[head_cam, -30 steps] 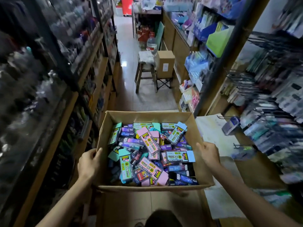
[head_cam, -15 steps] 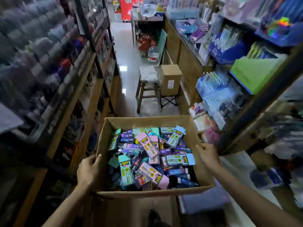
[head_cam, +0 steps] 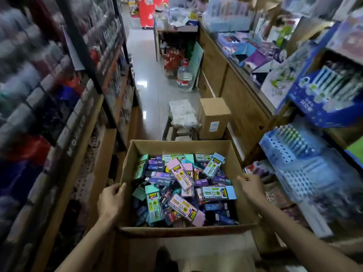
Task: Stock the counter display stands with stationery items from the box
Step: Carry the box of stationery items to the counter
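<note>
You hold the cardboard box (head_cam: 176, 147) at both side walls, in the aisle between the shelving (head_cam: 59, 114) on your left and the wooden counter (head_cam: 243, 107) on your right. Your left hand (head_cam: 111, 201) grips the left rim with fingers curled together over the edge; your right hand (head_cam: 250, 186) grips the right rim, fingers closed around the cardboard, with their tips hidden behind the wall. The box is open at the top and filled with a loose pile of stationery packs (head_cam: 179, 174) in pink, teal, pale blue and purple; the printing on the labels is too small to read, and the lower layers are covered by the upper ones. The underside of the box is out of sight, so you cannot tell whether it rests on anything. Past the far wall stands a stool (head_cam: 182, 116) with a wrapped bundle on it, its legs partly hidden by the box; a small sealed carton (head_cam: 213, 116) sits just beside it; a large water bottle (head_cam: 184, 76) stands further along the floor. The blue display stands (head_cam: 294, 160) to the right are blurred and cut off at the frame edge; the goods on the left shelving are also smeared beyond recognition. A dark shape (head_cam: 165, 258) at the bottom centre cannot be made out.
</note>
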A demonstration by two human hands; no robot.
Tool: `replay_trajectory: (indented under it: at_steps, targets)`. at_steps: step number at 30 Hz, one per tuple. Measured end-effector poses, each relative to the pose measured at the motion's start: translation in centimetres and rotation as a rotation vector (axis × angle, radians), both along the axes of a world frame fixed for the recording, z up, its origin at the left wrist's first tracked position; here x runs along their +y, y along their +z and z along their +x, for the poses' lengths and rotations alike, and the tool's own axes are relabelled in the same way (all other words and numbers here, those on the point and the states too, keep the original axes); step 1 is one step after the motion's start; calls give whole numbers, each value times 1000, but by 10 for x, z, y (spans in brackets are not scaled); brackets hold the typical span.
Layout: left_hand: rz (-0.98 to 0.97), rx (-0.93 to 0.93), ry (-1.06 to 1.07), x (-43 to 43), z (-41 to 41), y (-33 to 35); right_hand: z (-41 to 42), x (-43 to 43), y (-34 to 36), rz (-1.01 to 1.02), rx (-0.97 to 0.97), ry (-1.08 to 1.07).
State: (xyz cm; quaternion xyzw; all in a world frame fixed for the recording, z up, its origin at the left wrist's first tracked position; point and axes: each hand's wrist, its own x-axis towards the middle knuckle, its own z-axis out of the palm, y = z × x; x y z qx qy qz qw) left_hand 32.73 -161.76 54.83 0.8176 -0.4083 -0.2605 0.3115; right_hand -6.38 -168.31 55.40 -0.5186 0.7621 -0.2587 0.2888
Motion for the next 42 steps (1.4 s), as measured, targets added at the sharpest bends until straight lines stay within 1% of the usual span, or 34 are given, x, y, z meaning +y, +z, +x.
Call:
replay_trajectory:
  at_steps: [9, 15, 20, 25, 31, 35, 39, 42]
  targets:
    - [1, -52, -81, -224, 43, 14, 42, -197, 17, -38, -11, -53]
    - [9, -44, -82, -364, 53, 13, 54, -342, 22, -35, -72, -44]
    - [-10, -38, -70, -465, 63, 19, 67, -440, 34, -37, -23, -60]
    - [-23, -15, -169, -579, 77, 16, 77, -519, 26, -10, 21, -129]
    - [21, 45, -426, -732, 71, 20, 85, -577, 15, 36, 21, -414]
    - [38, 6, -566, -818, 40, 30, 77, -598, 17, 43, 7, -606]
    - [64, 26, -689, -879, -11, 26, 55, -612, 8, 27, -11, -766]
    - [86, 41, -753, -909, -51, 19, 30, -618, -3, 12, 4, -823]
